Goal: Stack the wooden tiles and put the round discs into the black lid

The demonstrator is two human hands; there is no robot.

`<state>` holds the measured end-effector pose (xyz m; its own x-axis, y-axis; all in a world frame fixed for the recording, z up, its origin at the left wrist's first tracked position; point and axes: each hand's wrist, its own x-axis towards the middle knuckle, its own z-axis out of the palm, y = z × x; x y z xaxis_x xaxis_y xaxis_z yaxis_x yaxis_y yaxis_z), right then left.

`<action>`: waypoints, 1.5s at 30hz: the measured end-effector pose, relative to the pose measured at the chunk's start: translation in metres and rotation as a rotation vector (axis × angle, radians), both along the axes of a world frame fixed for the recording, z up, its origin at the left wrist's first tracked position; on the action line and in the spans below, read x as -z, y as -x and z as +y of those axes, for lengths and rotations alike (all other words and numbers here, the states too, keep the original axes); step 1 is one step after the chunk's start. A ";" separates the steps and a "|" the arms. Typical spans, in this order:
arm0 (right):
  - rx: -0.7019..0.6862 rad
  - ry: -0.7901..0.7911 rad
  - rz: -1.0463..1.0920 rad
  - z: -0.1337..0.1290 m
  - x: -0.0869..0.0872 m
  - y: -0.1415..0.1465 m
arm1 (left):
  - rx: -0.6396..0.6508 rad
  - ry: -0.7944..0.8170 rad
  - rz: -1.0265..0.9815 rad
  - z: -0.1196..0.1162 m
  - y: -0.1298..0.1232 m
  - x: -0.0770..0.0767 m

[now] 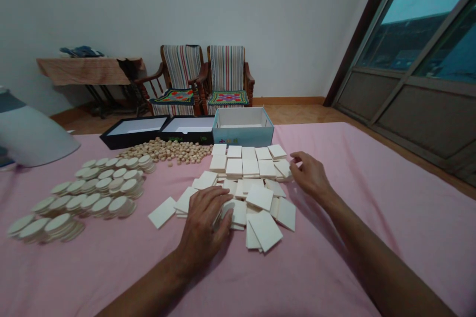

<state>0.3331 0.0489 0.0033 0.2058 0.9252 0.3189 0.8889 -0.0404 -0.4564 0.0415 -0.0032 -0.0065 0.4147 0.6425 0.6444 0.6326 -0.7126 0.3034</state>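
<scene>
Head view: white squares (pixel 259 197) lie on pink cloth (pixel 316 277), neat rows behind, looser ones in front. Left hand (pixel 206 223) curled over the front squares; right hand (pixel 310 173) bent beside the rows' right edge. Either grip: cannot tell. Discs (pixel 104 184) lie left.

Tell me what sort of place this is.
Probably a room in a home: two wooden armchairs with striped covers stand by the wall, and a cloth-draped table sits to their left.

White tiles (pixel 237 212) partly hidden by left hand (pixel 204 220), pale cone (pixel 31 133) cut by left edge
</scene>
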 end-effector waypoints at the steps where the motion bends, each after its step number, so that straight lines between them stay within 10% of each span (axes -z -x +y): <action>1: -0.023 0.031 -0.008 -0.001 0.001 -0.005 | -0.001 0.003 -0.001 0.000 0.000 0.001; 18: -0.122 -0.070 0.058 -0.008 0.004 -0.003 | 0.005 0.016 -0.006 0.003 0.002 0.003; 29: -0.635 0.067 -0.118 -0.063 -0.028 0.060 | 0.003 0.029 -0.022 0.002 0.001 0.002; 34: -0.577 0.016 -0.061 -0.058 -0.025 0.057 | -0.004 0.044 -0.020 0.002 0.002 0.003; 40: -0.098 -0.176 0.014 -0.013 -0.014 0.018 | 0.021 0.024 -0.025 0.004 0.003 0.002; 45: 0.012 -0.128 -0.056 0.006 0.004 0.010 | 0.024 0.012 -0.021 0.004 0.003 0.002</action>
<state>0.3230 0.0547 -0.0012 0.1953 0.8736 0.4457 0.9131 0.0040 -0.4078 0.0380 0.0007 -0.0090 0.4164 0.6399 0.6458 0.6084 -0.7240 0.3251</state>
